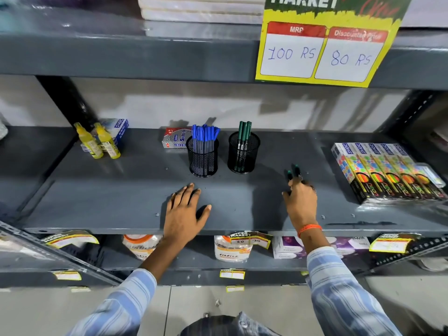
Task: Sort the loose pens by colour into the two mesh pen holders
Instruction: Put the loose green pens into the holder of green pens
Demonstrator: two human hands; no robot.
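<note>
Right hand [301, 202] grips two green pens [293, 174] right of the mesh holders [243, 155]; left hand [185, 212] lies flat, fingers spread

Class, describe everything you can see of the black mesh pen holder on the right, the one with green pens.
The black wire-mesh pen holder is a round, open-topped cup standing upright on the grey metal shelf, right of its twin and apart from it. Three green-capped pens lean inside, caps above the rim, barrels visible through the mesh. Neither hand touches it.

Two pen holders [203, 156] [243, 152] side by side on shelf [121, 202], boxes [385, 170] right
</note>
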